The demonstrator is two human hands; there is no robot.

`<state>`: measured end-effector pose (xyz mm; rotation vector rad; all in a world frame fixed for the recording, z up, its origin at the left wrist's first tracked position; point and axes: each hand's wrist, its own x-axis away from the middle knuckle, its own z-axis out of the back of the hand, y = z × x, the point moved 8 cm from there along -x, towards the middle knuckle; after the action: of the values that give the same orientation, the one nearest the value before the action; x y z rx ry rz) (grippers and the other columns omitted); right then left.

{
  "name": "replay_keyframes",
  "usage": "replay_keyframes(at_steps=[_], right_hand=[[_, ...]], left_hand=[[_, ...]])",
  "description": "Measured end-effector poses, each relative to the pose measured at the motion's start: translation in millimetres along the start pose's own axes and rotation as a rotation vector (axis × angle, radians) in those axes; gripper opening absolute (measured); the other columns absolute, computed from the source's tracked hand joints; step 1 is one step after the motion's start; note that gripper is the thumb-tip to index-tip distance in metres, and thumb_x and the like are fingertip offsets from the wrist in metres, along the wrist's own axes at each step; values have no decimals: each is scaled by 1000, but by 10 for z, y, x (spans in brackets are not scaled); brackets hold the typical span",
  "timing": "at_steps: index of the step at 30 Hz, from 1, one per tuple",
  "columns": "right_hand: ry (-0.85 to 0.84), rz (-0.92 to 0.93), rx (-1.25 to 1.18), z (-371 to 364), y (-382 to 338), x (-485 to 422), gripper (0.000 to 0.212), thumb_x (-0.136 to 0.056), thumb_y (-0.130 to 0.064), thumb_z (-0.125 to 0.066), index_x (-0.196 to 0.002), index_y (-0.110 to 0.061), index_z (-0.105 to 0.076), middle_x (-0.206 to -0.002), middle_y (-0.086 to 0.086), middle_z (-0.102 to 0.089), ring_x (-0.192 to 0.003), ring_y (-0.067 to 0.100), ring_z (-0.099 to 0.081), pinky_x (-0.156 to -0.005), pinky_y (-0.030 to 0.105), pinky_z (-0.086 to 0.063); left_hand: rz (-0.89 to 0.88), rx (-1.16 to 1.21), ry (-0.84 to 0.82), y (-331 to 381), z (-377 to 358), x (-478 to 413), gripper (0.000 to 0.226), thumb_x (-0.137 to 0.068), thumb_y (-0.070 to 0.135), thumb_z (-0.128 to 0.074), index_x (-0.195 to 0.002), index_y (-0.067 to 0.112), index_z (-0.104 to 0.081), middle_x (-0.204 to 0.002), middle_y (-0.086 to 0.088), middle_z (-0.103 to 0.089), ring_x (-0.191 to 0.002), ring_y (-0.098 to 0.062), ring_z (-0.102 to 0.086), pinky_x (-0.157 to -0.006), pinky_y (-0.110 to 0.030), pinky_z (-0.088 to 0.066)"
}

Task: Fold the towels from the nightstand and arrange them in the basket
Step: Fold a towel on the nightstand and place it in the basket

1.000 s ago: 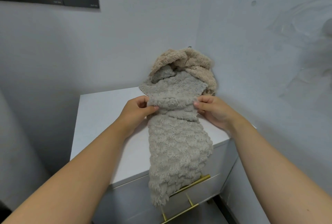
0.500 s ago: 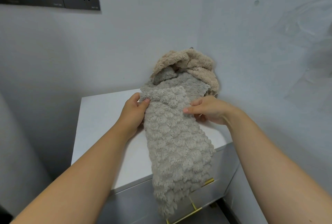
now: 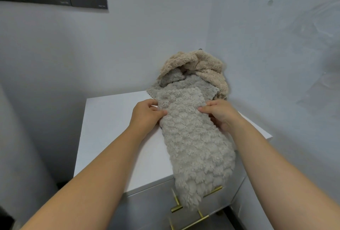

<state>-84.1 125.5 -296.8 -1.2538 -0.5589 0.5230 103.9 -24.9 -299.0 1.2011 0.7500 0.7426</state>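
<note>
Your left hand [image 3: 147,114] pinches the left edge of the gray towel [image 3: 193,141], thumb on top and fingers curled at the hem. Your right hand [image 3: 219,113] grips the right edge the same way, with its fingers tucked under the fabric.

The towel lies lengthwise on the right half of the white nightstand [image 3: 110,128]. Its near end droops over the front edge and down onto the brass drawer handle [image 3: 213,192]. Its far end butts against the beige towel [image 3: 202,64], which is bunched in the far right corner where the two walls meet.

So you're boxed in on the far and right sides. The white top stretches wide to the left of your left hand, right out to its left edge.
</note>
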Motion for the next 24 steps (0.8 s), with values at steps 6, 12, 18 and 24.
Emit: replay_keyframes(at_steps=[6, 12, 18, 24], right_hand=[[-102, -7, -17, -50, -44, 85, 20, -85, -4, -67, -70, -11, -55, -62, 0, -46, -51, 8, -42, -41, 15, -40], [-68, 8, -79, -7, -13, 52, 19, -87, 5, -60, -100, -9, -65, -82, 10, -59, -61, 13, -49, -45, 18, -43], [-2, -19, -20, 66, 36, 22, 30, -91, 7, -44, -96, -5, -70, -107, 24, -66, -71, 22, -57, -62, 31, -54], [16, 289, 195, 90, -359, 186, 22, -93, -11, -50, -86, -19, -70, -98, -6, -66, -88, 8, -59, -80, 27, -48]], left_hand=[[4, 112, 17, -7, 79, -20, 21, -75, 6, -78, -91, 3, -64, -78, -10, -61, -71, -21, -58, -69, -33, -49], [-33, 223, -94, 49, 60, 1, 25, -81, -16, -59, -80, 8, -66, -82, -11, -66, -75, -18, -62, -77, -29, -53], [-46, 111, -72, 84, 41, 42, 38, -85, -8, -46, -59, 11, -66, -89, -4, -71, -85, -19, -61, -78, -30, -49], [-235, -166, -74, 264, -64, 167, 18, -83, 26, -69, -84, 8, -64, -91, 7, -65, -85, -1, -57, -70, -14, -42]])
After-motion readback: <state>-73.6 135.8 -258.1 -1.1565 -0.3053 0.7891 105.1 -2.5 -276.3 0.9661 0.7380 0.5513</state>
